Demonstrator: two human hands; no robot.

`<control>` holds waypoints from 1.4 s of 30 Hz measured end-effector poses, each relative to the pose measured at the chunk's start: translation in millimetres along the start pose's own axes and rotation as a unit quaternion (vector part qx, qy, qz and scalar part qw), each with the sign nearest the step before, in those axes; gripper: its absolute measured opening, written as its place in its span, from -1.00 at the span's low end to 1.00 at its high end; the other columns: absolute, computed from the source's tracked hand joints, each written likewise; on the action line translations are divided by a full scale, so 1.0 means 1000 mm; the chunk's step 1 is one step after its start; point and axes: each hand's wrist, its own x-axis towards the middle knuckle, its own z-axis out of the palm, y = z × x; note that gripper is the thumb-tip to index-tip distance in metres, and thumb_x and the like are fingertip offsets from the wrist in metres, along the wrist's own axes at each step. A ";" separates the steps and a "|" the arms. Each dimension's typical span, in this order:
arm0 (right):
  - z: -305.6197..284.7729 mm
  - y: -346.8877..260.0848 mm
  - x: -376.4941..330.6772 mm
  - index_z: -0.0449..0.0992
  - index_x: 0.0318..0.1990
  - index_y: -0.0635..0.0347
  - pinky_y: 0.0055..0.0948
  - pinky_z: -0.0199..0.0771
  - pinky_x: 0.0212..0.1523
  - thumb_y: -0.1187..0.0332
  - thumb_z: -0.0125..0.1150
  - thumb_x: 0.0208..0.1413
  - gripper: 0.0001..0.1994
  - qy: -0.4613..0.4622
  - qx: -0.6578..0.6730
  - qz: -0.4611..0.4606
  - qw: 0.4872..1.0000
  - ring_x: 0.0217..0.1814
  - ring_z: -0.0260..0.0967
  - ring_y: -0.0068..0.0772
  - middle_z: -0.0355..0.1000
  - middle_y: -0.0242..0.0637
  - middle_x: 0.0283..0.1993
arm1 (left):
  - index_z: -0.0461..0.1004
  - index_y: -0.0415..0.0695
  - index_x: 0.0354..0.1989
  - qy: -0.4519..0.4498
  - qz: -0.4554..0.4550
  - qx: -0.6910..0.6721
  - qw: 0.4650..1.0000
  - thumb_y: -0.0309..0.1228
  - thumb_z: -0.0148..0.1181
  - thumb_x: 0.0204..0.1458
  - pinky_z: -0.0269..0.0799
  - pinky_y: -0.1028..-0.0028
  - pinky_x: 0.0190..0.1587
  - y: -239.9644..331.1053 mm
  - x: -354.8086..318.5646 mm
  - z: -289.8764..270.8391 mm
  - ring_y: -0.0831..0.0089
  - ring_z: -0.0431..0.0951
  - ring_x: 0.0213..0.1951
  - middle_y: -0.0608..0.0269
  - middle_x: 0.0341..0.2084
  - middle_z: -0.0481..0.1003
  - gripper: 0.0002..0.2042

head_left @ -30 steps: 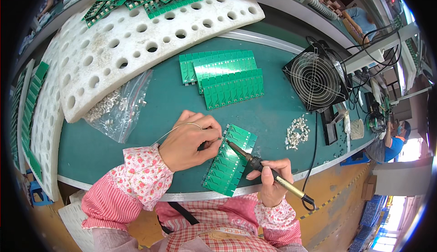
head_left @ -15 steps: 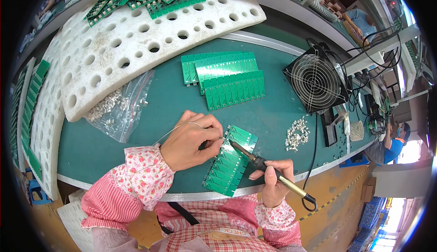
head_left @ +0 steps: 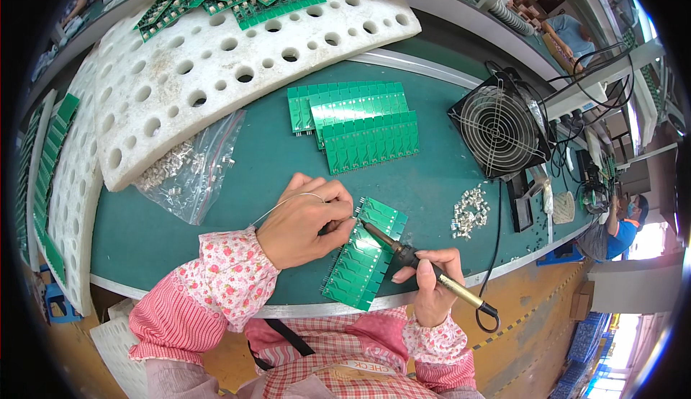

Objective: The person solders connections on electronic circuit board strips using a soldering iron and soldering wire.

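A green circuit board panel point(head_left: 360, 266) lies at a slant near the table's front edge. My right hand point(head_left: 437, 284) is closed round a soldering iron point(head_left: 407, 256), whose tip meets the board's upper left side. Between the pinched fingers of my left hand point(head_left: 306, 219) runs a thin solder wire point(head_left: 286, 200), which loops back over the hand. Those fingertips are at the board's upper left edge, close to the iron's tip. Whether the wire's end touches the tip is too small to make out.
Several green panels point(head_left: 371, 143) are stacked beyond my hands. A black fan point(head_left: 500, 125) stands at right, near a pile of small white connectors point(head_left: 470, 212). A plastic bag of connectors point(head_left: 194, 172) lies beside white foam point(head_left: 216, 60) with holes. Another person point(head_left: 626, 226) sits at far right.
My left hand has shifted very slightly to the right along the board's edge. The iron's tip has moved a little up and left; both hands keep their grip.
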 end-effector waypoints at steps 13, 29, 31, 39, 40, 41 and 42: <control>0.000 0.001 -0.002 0.29 -0.17 0.33 -0.43 0.56 -0.33 0.49 0.05 0.23 -0.88 0.027 0.036 -0.006 0.999 -0.44 0.50 -0.42 0.46 -0.13 -0.44 | 0.44 -0.14 -0.54 0.005 -0.003 -0.021 1.000 -0.46 0.21 0.00 0.17 0.39 -0.13 -0.002 -0.001 -0.002 0.38 0.42 -0.36 0.36 -0.38 0.47 -0.88; 0.003 -0.001 0.002 0.31 -0.17 0.35 -0.47 0.55 -0.32 0.52 0.05 0.23 -0.90 0.010 0.014 -0.002 1.000 -0.43 0.51 -0.41 0.49 -0.13 -0.48 | 0.45 -0.11 -0.50 -0.011 0.012 0.019 1.000 -0.43 0.22 -0.02 0.13 0.38 -0.17 -0.001 -0.001 0.000 0.38 0.38 -0.35 0.36 -0.38 0.43 -0.90; 0.003 -0.002 0.002 0.31 -0.17 0.35 -0.48 0.55 -0.33 0.52 0.05 0.23 -0.89 0.010 0.012 -0.002 1.000 -0.44 0.51 -0.42 0.49 -0.13 -0.47 | 0.44 -0.12 -0.50 -0.001 0.011 0.014 1.000 -0.43 0.23 -0.03 0.13 0.38 -0.17 -0.001 -0.001 0.000 0.38 0.37 -0.35 0.36 -0.38 0.42 -0.90; 0.005 -0.006 0.002 0.31 -0.16 0.35 -0.50 0.51 -0.39 0.51 0.04 0.23 -0.89 0.020 -0.017 -0.002 1.000 -0.49 0.46 -0.46 0.45 -0.19 -0.48 | 0.43 -0.13 -0.51 -0.006 0.001 0.002 1.000 -0.44 0.20 0.00 0.15 0.36 -0.14 -0.001 -0.004 -0.007 0.35 0.37 -0.35 0.32 -0.38 0.42 -0.89; 0.006 -0.006 0.000 0.30 -0.17 0.34 -0.49 0.50 -0.40 0.49 0.04 0.23 -0.89 0.040 -0.006 -0.004 0.999 -0.49 0.45 -0.47 0.45 -0.18 -0.46 | 0.43 -0.14 -0.50 -0.009 -0.009 -0.011 1.000 -0.45 0.19 0.01 0.16 0.35 -0.13 -0.002 -0.006 -0.010 0.34 0.38 -0.34 0.31 -0.38 0.42 -0.89; 0.007 -0.005 -0.002 0.30 -0.18 0.33 -0.49 0.50 -0.41 0.47 0.03 0.24 -0.89 0.060 0.005 -0.007 0.998 -0.50 0.44 -0.47 0.45 -0.17 -0.44 | 0.43 -0.14 -0.50 -0.008 -0.007 -0.012 1.000 -0.45 0.19 0.01 0.16 0.35 -0.13 -0.003 -0.008 -0.012 0.34 0.38 -0.34 0.31 -0.38 0.42 -0.89; 0.006 -0.004 -0.005 0.30 -0.18 0.33 -0.49 0.50 -0.41 0.47 0.03 0.24 -0.89 0.061 0.005 -0.006 0.998 -0.50 0.44 -0.47 0.45 -0.17 -0.44 | 0.42 -0.15 -0.50 -0.016 -0.007 -0.018 1.000 -0.46 0.18 0.01 0.17 0.34 -0.13 -0.003 -0.008 -0.013 0.33 0.38 -0.33 0.31 -0.37 0.43 -0.90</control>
